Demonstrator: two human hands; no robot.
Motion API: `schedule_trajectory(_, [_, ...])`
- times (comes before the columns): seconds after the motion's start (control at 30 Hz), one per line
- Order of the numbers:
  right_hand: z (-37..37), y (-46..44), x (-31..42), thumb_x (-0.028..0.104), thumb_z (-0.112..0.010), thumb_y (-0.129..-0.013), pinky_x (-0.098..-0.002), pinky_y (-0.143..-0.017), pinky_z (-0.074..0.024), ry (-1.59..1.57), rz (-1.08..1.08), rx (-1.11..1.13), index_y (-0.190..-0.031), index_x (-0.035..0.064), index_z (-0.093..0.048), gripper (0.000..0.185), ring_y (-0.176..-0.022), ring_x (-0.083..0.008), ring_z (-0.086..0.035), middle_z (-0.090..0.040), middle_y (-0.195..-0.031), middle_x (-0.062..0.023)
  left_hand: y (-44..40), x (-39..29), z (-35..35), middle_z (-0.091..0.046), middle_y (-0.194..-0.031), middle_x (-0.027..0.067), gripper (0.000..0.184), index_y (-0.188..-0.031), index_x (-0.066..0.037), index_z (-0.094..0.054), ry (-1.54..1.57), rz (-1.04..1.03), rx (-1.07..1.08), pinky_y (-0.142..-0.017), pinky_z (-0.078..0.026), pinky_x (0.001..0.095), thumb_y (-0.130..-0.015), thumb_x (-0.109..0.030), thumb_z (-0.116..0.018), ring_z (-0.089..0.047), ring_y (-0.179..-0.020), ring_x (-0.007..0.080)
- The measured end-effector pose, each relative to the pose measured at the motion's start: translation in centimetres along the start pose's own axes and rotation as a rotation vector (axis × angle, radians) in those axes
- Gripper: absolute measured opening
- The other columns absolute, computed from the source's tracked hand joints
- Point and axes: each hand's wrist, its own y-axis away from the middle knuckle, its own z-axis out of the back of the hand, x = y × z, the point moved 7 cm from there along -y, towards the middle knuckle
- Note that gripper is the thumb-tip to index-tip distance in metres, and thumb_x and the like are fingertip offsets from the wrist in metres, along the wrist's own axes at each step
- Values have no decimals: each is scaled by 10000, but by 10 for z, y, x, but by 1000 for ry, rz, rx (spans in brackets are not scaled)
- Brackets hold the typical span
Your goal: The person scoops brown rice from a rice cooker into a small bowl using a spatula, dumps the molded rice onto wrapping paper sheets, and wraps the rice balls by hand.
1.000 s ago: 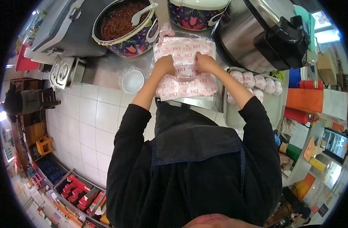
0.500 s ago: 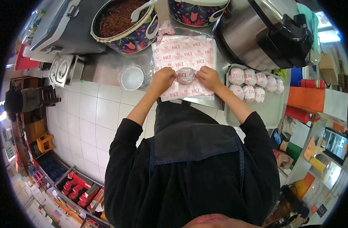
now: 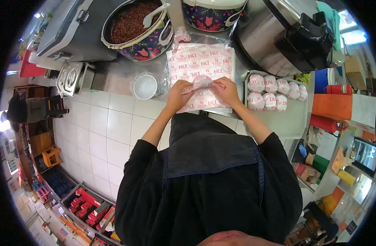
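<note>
Between my hands a round paper-wrapped bundle (image 3: 202, 81) rests on a stack of printed paper sheets (image 3: 196, 61) on the metal counter. My left hand (image 3: 180, 94) pinches a gathered paper end at the bundle's left side. On the right side, the fingers of my right hand (image 3: 226, 90) close on the other twisted end. Several wrapped rounds (image 3: 256, 83) lie in two rows in a pale green tray (image 3: 283, 125) to the right.
Left of the paper stands a white bowl (image 3: 145, 87). Behind it are a patterned pot of dark red-brown food (image 3: 141, 45) and a second patterned pot (image 3: 212, 16). A large steel cooker (image 3: 264, 37) stands back right. A person (image 3: 28, 110) is far left.
The paper around the bundle has been drawn in and its side ends twisted. Both hands first moved toward me, then shifted slightly. More of the printed sheets now shows behind the bundle.
</note>
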Motion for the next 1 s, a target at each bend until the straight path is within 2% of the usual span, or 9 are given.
schedule_trajectory(0.03, [-5, 6, -18, 190, -742, -710, -256, -634, -445, -197, -368, 35, -864, 49, -660, 224, -689, -132, -570, -636, -793, -64, -1, 6, 11, -590, -864, 124, 300, -894, 7, -603, 55, 140, -115, -727, -468, 327, -637, -79, -731, -592, -817, 257])
schedule_trajectory(0.17, [-11, 10, -3, 205, -758, -698, -235, -624, -433, -320, -337, 16, -854, 48, -655, 244, -668, -77, -544, -647, -745, -50, 8, 28, 21, -588, -683, 97, 217, -710, -22, -595, 278, 593, -403, -633, -452, 295, -612, -122, -760, -591, -658, 200])
schedule_trajectory(0.3, [-23, 6, 13, 168, -746, -674, -281, -609, -447, -277, -296, -61, -796, 45, -649, 198, -674, -126, -580, -634, -746, -76, -6, 26, 15, -584, -693, 103, 187, -640, -26, -549, 78, 567, -318, -592, -440, 299, -614, -96, -721, -569, -622, 203])
schedule_trajectory(0.4, [-25, -6, 44, 123, -682, -664, -360, -596, -454, -29, -16, -137, -784, 41, -647, 150, -661, -311, -580, -578, -719, -147, -24, 1, 4, -577, -708, 140, 134, -666, -8, -522, -177, 271, -350, -566, -447, 360, -632, -56, -642, -571, -612, 285])
schedule_trajectory(0.67, [-26, -16, 46, 91, -639, -704, -330, -699, -501, -101, -81, -28, -946, 9, -647, 256, -779, -275, -639, -637, -836, -156, -18, 1, 9, -624, -820, 173, 159, -832, -9, -641, -47, 215, -105, -660, -494, 379, -683, -6, -584, -615, -751, 345])
schedule_trajectory(0.77, [-33, -14, 38, 62, -589, -739, -314, -733, -505, -375, -193, 13, -1011, 0, -636, 282, -815, -255, -649, -644, -887, -169, -22, 0, 4, -637, -804, 174, 141, -824, -7, -651, -120, 145, 37, -664, -501, 371, -711, -12, -566, -624, -732, 337])
schedule_trajectory(0.87, [-38, -20, 37, 66, -586, -755, -339, -724, -508, -326, -215, 11, -1012, 21, -637, 266, -791, -280, -647, -646, -927, -163, -42, 7, -3, -636, -732, 163, 73, -743, 0, -634, -301, 121, 165, -652, -501, 371, -718, -55, -594, -622, -670, 333])
schedule_trajectory(0.93, [-44, -30, 53, 93, -588, -754, -381, -710, -505, 12, -3, 71, -978, 37, -629, 234, -748, -309, -628, -641, -869, -137, -47, 10, -5, -631, -692, 157, 94, -700, 0, -623, -402, 145, 251, -636, -497, 382, -710, -94, -626, -616, -634, 336])
schedule_trajectory(1.0, [-48, -37, 55, 133, -594, -754, -372, -647, -490, 218, 58, 50, -916, 53, -634, 185, -748, -313, -597, -604, -833, -166, -49, 21, 4, -641, -746, 160, 211, -722, -10, -615, -371, 429, 171, -631, -482, 390, -646, -183, -709, -615, -665, 320])
